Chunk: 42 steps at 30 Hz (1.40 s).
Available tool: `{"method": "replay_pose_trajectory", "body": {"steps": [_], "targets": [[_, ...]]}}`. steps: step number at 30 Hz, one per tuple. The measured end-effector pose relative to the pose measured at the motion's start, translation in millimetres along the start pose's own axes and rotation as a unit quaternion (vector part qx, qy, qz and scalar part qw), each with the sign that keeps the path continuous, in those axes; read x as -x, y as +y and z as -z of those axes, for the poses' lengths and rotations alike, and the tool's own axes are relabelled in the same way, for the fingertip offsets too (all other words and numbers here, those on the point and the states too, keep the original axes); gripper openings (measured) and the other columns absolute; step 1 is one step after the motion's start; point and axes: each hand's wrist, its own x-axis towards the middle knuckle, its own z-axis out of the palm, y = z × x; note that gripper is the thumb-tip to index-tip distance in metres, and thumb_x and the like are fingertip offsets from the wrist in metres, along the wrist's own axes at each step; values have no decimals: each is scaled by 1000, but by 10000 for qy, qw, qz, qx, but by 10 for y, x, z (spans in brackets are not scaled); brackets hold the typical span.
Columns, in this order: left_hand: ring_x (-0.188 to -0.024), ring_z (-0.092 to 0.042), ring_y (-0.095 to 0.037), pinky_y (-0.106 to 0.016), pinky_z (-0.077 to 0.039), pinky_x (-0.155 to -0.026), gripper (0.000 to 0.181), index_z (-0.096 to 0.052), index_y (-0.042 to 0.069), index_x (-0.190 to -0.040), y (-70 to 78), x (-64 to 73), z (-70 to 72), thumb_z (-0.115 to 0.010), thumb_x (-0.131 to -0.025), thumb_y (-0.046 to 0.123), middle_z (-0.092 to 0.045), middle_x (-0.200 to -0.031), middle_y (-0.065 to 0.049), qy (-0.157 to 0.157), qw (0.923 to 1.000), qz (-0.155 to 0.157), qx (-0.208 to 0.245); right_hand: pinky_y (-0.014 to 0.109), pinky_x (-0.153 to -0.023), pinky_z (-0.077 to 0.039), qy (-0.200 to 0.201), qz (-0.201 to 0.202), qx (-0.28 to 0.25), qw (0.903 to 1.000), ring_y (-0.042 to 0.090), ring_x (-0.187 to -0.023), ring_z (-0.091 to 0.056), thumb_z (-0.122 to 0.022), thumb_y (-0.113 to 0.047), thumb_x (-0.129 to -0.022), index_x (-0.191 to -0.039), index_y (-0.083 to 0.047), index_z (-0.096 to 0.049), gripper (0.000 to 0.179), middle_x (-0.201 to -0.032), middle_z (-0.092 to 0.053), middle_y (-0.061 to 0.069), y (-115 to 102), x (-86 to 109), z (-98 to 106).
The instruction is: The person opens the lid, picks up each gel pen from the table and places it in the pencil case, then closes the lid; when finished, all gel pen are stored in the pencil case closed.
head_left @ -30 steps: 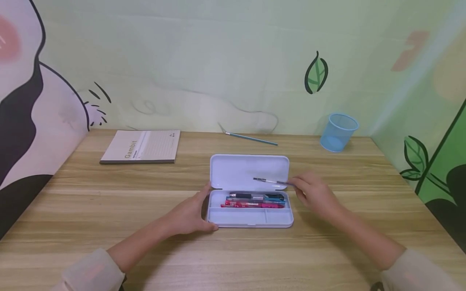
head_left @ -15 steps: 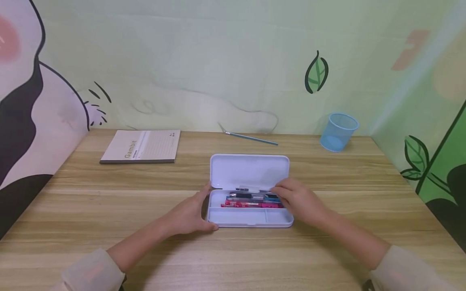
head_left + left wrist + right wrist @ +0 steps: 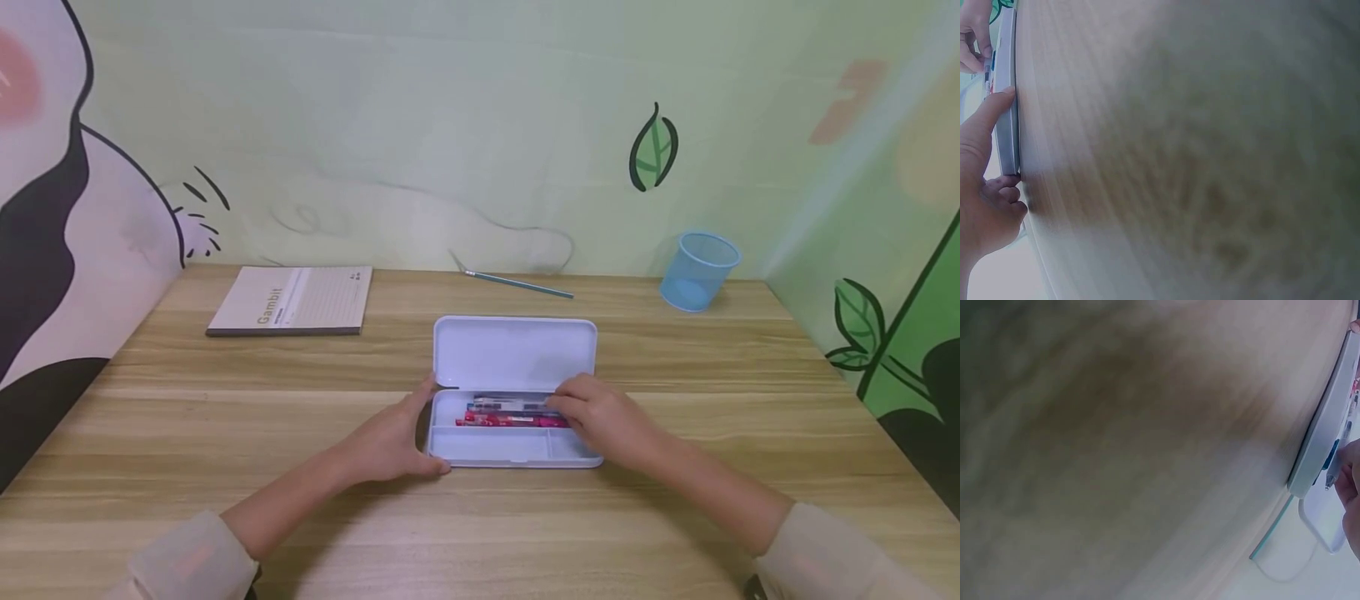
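Note:
A white pencil case (image 3: 487, 450) stands with its lid raised on the wooden table. My left hand (image 3: 386, 437) grips its left end, thumb at the front corner and fingers round toward the back. At the right end, my right hand (image 3: 607, 421) pinches a clear pen (image 3: 1333, 470), held lengthwise low over the back compartment. Under and beside it lie several pens, among them a red one (image 3: 495, 420). The right fingers cover the right ends of these pens. Both front compartments hold nothing.
Behind the case lies a blue pencil (image 3: 521, 284) near the wall. A notebook (image 3: 300, 300) rests at the back left. At the back right stands a blue mesh pen cup (image 3: 693, 275).
My right hand has moved left and down, bringing the clear pen from in front of the raised lid into the back compartment's opening. The left hand has kept its place.

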Motion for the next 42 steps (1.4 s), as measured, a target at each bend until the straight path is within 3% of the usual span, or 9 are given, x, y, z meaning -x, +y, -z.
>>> {"method": "replay_pose_trajectory", "body": {"steps": [10,22,31,42], "targets": [[-104,-51,-21,-40,-37,-95,120,-7,7,-148,15,7,14,-86,-61,29,-49,-129,-14,5,10000,-3,-19,29,-76,-50,-346,-309,151,9988,20,-86,-57,-74,2,-74,-96,-3,-72,23,-91,-61,7,-23,-36,26],[-106,-50,-22,-40,-37,-95,120,-7,1,-147,32,4,15,-85,-61,32,-47,-132,-16,-32,9999,100,-119,30,-78,-49,-217,-444,284,9984,21,-87,-58,-70,2,-78,-95,-2,-71,18,-90,-62,7,5,-119,-2],[-104,-51,-21,-40,-37,-95,120,-8,1,-147,8,0,3,-85,-61,30,-49,-129,-15,4,10000,-27,-67,32,-79,-49,-482,-628,178,9967,21,-87,-59,-67,3,-80,-94,-3,-72,17,-91,-63,8,30,-159,-9],[-103,-50,-20,-38,-37,-95,122,-6,6,-148,3,-5,-1,-86,-60,31,-49,-130,-13,14,9999,72,-84,33,-79,-49,-985,-704,14,9926,22,-88,-59,-65,4,-80,-100,-4,-72,22,-94,-64,8,45,-197,-15]]}}
